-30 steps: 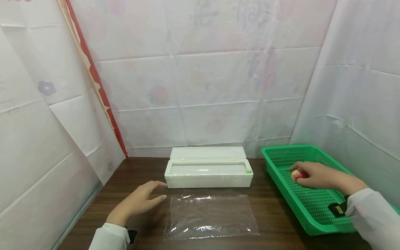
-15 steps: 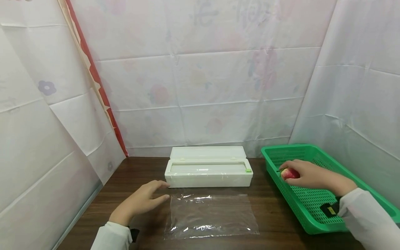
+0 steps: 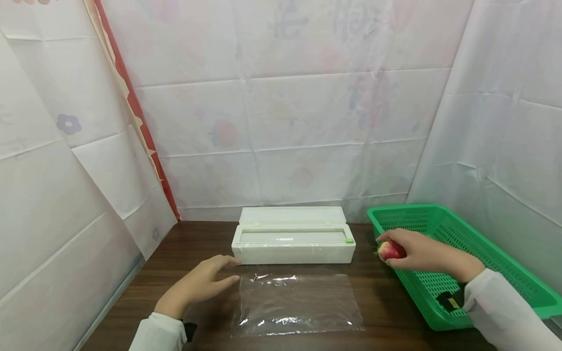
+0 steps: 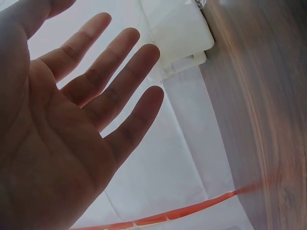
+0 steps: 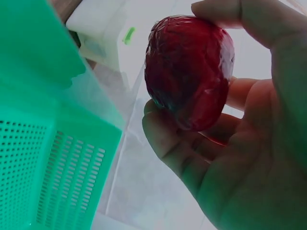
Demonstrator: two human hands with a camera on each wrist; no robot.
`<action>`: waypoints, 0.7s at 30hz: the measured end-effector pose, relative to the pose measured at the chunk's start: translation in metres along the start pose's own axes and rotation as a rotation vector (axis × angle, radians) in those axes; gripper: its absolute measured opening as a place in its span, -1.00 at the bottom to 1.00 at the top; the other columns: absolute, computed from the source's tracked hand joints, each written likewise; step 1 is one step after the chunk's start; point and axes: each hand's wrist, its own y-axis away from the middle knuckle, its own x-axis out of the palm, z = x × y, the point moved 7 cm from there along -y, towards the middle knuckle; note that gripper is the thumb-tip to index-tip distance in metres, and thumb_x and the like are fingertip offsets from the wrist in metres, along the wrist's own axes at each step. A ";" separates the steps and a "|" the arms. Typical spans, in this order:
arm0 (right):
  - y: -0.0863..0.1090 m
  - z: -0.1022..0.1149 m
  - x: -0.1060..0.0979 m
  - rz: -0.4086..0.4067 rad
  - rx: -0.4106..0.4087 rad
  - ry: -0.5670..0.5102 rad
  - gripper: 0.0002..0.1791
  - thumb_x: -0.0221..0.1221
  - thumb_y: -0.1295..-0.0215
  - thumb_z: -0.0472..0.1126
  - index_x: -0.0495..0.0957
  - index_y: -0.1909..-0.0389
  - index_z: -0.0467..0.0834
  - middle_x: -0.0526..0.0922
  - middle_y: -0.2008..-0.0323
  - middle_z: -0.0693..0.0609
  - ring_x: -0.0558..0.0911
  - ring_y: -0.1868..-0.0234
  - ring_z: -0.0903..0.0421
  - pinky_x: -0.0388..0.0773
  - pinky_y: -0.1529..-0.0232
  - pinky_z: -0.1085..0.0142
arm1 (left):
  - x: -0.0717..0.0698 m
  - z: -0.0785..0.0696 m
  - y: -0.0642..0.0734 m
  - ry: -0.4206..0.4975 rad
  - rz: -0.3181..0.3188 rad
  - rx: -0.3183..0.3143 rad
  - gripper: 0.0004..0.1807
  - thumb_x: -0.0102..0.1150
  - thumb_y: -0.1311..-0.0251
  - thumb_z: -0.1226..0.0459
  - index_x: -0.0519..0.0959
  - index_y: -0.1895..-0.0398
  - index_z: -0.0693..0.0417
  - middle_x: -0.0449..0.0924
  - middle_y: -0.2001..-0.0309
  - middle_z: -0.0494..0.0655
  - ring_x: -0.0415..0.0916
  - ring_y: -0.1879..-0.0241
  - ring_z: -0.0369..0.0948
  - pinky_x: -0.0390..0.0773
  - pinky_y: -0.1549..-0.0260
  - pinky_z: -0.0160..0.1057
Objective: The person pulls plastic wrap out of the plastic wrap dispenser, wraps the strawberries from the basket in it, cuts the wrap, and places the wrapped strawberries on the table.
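We have the red fruit (image 3: 391,250) gripped in the right hand (image 3: 421,251), thumb on one side and fingers curled on the other, held at the left rim of the green basket (image 3: 443,319); its skin looks glossy and wrinkled from the right wrist view. Over to the left hand (image 3: 195,285), and we see it open, fingers spread and holding nothing, by the near left corner of the white box (image 3: 291,253); whether a fingertip touches that corner we cannot tell. Right in front of the box lies a clear film (image 3: 300,303), flat and shiny, with the lid (image 3: 291,215) tipped back behind and a green tab (image 3: 349,240) at the right end. All this sits on a dark, wood-grained counter (image 3: 197,240). Around us hang creased white sheets (image 3: 303,119) with pale prints, a purple flower (image 3: 69,125) on the left and a red strip running down that corner. Writing? Some faint characters (image 3: 287,23) high at the back, which we can't read, and a tiny yellow label (image 3: 453,303) by the right wrist, too small for us. And here's the change: a second ago the fruit was well inside the basket, and now it has come left to the rim, while box and film stay put.
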 end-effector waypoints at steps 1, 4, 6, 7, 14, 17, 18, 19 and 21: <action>-0.001 0.002 0.001 -0.002 -0.005 0.000 -0.52 0.27 -0.11 -0.06 0.43 -0.04 -0.13 0.50 0.20 0.08 0.43 0.30 0.21 0.55 0.43 0.38 | 0.000 -0.001 0.000 0.000 -0.001 0.003 -0.57 0.14 -0.21 0.01 0.48 -0.07 0.02 0.53 -0.02 -0.06 0.43 -0.03 -0.10 0.50 0.03 0.10; -0.004 0.009 0.004 -0.002 -0.011 -0.013 -0.51 0.28 -0.10 -0.07 0.43 -0.05 -0.12 0.50 0.18 0.08 0.44 0.29 0.19 0.56 0.42 0.39 | 0.000 -0.003 -0.002 -0.004 -0.002 0.014 -0.58 0.15 -0.20 0.03 0.48 -0.06 0.00 0.53 -0.01 -0.08 0.43 -0.03 -0.08 0.50 0.03 0.10; -0.006 0.014 0.007 -0.001 -0.021 -0.024 -0.50 0.29 -0.10 -0.09 0.42 -0.06 -0.13 0.50 0.18 0.08 0.44 0.28 0.19 0.56 0.42 0.39 | 0.000 -0.005 -0.003 -0.009 -0.005 0.015 -0.59 0.16 -0.19 0.03 0.49 -0.05 0.00 0.53 0.00 -0.08 0.43 -0.02 -0.10 0.50 0.03 0.08; -0.007 0.016 0.008 -0.001 -0.027 -0.027 -0.50 0.29 -0.09 -0.09 0.41 -0.06 -0.13 0.50 0.18 0.08 0.44 0.28 0.19 0.57 0.41 0.39 | 0.001 -0.006 -0.004 -0.010 -0.007 0.022 -0.60 0.16 -0.19 0.04 0.49 -0.05 0.00 0.54 0.00 -0.07 0.44 -0.02 -0.10 0.51 0.03 0.08; -0.016 0.028 0.018 -0.002 -0.060 -0.019 -0.45 0.29 -0.09 -0.09 0.37 -0.11 -0.12 0.49 0.22 0.12 0.44 0.29 0.21 0.56 0.42 0.39 | 0.005 -0.017 -0.008 -0.010 0.000 0.053 -0.59 0.16 -0.20 0.04 0.49 -0.05 0.02 0.54 0.01 -0.10 0.43 -0.01 -0.16 0.51 0.02 0.05; -0.018 0.031 0.021 0.003 -0.052 -0.014 -0.44 0.29 -0.09 -0.09 0.36 -0.11 -0.14 0.48 0.25 0.12 0.44 0.31 0.21 0.55 0.45 0.39 | 0.007 -0.018 -0.009 -0.003 0.013 0.052 -0.58 0.15 -0.21 0.05 0.48 -0.07 0.04 0.53 -0.01 -0.08 0.43 -0.01 -0.16 0.51 0.03 0.05; -0.019 0.032 0.022 0.005 -0.049 -0.012 -0.44 0.28 -0.09 -0.10 0.37 -0.11 -0.16 0.49 0.25 0.12 0.44 0.32 0.21 0.54 0.46 0.40 | 0.008 -0.018 -0.009 -0.002 0.015 0.047 -0.59 0.15 -0.21 0.05 0.48 -0.07 0.03 0.53 -0.01 -0.10 0.42 -0.02 -0.17 0.51 0.02 0.05; -0.019 0.033 0.023 0.007 -0.049 -0.008 -0.43 0.29 -0.09 -0.10 0.37 -0.11 -0.17 0.49 0.25 0.11 0.43 0.31 0.20 0.54 0.46 0.40 | 0.008 -0.019 -0.009 0.002 0.017 0.047 -0.59 0.15 -0.21 0.06 0.48 -0.07 0.03 0.53 -0.01 -0.10 0.43 -0.02 -0.16 0.51 0.03 0.05; -0.020 0.035 0.025 0.009 -0.043 0.002 -0.42 0.30 -0.07 -0.09 0.38 -0.11 -0.19 0.50 0.24 0.11 0.43 0.30 0.18 0.54 0.46 0.41 | 0.009 -0.019 -0.010 0.012 0.024 0.043 -0.58 0.13 -0.22 0.05 0.47 -0.08 0.04 0.52 -0.02 -0.10 0.42 -0.02 -0.16 0.52 0.03 0.05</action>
